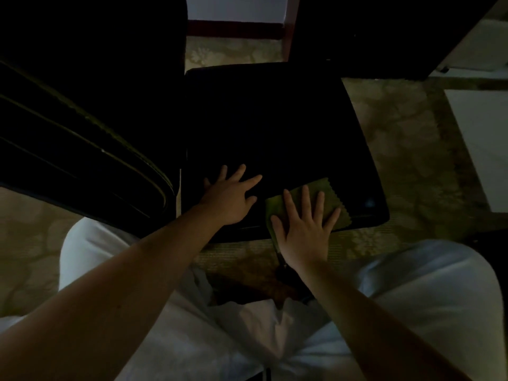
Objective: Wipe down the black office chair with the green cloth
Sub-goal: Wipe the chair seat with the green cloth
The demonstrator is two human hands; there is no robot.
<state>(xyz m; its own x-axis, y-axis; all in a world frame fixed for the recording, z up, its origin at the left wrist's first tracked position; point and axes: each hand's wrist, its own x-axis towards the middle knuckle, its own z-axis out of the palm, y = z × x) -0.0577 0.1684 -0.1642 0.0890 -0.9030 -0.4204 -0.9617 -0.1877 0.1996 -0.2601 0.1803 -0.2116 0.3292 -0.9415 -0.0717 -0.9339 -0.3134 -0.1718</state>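
The black office chair lies in dim light, its flat seat facing up in the middle of the view and its ribbed backrest at the left. A green cloth with a zigzag edge lies on the seat's near right corner. My right hand presses flat on the cloth with fingers spread. My left hand rests flat on the bare seat just left of the cloth, fingers spread, holding nothing.
A patterned carpet surrounds the chair. Dark furniture stands at the back right, with a reddish wooden leg beside it. White panels lie at the right edge. My knees in white trousers are close below the seat.
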